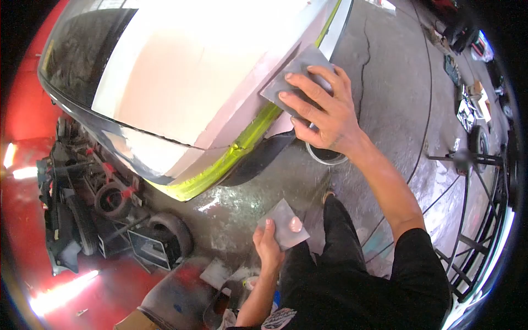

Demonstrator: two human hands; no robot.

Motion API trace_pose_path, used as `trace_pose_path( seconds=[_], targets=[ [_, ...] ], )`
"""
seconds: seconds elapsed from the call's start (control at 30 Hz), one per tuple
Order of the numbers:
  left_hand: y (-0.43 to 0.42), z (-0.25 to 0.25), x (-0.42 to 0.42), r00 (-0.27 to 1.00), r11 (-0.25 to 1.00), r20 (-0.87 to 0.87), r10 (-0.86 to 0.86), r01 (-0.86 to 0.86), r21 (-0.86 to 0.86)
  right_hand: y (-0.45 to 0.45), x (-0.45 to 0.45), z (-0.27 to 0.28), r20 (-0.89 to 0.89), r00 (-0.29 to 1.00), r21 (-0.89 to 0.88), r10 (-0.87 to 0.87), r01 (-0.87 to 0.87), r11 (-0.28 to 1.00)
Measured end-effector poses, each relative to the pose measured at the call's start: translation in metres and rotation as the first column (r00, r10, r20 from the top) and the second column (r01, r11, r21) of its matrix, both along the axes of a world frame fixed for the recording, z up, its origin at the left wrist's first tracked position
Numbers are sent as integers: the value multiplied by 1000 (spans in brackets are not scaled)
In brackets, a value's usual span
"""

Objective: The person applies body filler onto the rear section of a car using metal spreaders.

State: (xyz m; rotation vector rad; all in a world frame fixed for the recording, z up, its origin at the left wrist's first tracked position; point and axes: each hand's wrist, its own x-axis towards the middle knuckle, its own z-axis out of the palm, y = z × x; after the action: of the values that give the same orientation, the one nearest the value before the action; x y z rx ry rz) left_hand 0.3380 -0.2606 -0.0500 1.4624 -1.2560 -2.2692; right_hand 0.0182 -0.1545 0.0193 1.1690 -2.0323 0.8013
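My right hand (328, 113) is closed on a flat grey spreader (311, 58), fingers laid across its face. The spreader's lower edge lies against the side of a white car body (231, 27). A wide patch of pinkish body filler (165, 82) covers part of the panel. Yellow-green tape (220, 165) runs along the edge below it. Lower down, my left hand (268, 245) grips a square grey plate (281, 217), thumb on top. On the plate sits a small pink blob of filler (296, 224). A round can (327, 159) shows partly behind my right wrist.
Worn tyres (173, 228) and dark metal parts stand along the red wall (27, 110) at left. A metal frame rack (467, 231) is at right, with loose parts and boxes (478, 102) farther back. The concrete floor (385, 82) is cracked.
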Motion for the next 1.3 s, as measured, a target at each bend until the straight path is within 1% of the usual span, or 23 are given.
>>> trace_pose_path(
  seconds=[0.1, 0.23, 0.33, 0.43, 0.53, 0.57, 0.67, 0.73, 0.87, 0.97, 1.03, 1.13, 1.17, 1.3],
  targets=[
    [1, -2, 2, 1000, 1000, 6, 5, -5, 6, -3, -8, 16, -33, 999, -28, 3, -4, 1000],
    [2, 0, 0, 1000, 1000, -8, 2, -1, 19, -11, -22, 22, -68, 997, -45, 27, -30, 999],
    [4, 1, -1, 1000, 1000, 31, 2, -2, 4, -10, -24, 15, -30, 999, -27, 38, -39, 999],
    [5, 6, -6, 998, 1000, 59, 11, -11, -6, -3, -21, 1, -31, 999, -12, 32, -33, 999],
    [4, 5, -3, 999, 1000, 49, -8, 8, 6, 8, -10, -5, 28, 999, 67, 24, -26, 997],
    [3, 3, -2, 999, 1000, 39, -17, 17, 12, 6, -6, -4, 18, 1000, 41, 20, -21, 999],
    [7, 14, -10, 998, 999, 58, 30, -31, 26, -1, 3, 8, -5, 1000, -22, 20, -20, 1000],
    [7, 6, -6, 998, 999, 38, 43, -44, 31, -14, 5, 17, -40, 999, -56, 23, -26, 998],
    [4, -1, 3, 1000, 999, 8, 20, -20, 33, -28, 0, 16, -74, 997, -48, 5, -9, 999],
    [1, -1, 6, 1000, 998, 3, 16, -17, 59, -28, 2, 6, -56, 998, -31, -3, 1, 1000],
    [0, 6, 5, 999, 998, 29, 26, -28, 52, -20, 8, 2, -44, 999, -13, -6, 5, 1000],
    [-1, 14, 5, 998, 999, 51, 21, -23, 25, -11, 23, -2, 30, 1000, 70, -4, 2, 998],
    [-2, 15, 5, 998, 1000, 57, 23, -24, 11, -15, 28, 0, 20, 1000, 58, 1, -2, 998],
    [-3, 3, 15, 998, 997, -4, 64, -64, 45, -36, 51, 10, -11, 999, 37, 37, -36, 999]
  ],
)
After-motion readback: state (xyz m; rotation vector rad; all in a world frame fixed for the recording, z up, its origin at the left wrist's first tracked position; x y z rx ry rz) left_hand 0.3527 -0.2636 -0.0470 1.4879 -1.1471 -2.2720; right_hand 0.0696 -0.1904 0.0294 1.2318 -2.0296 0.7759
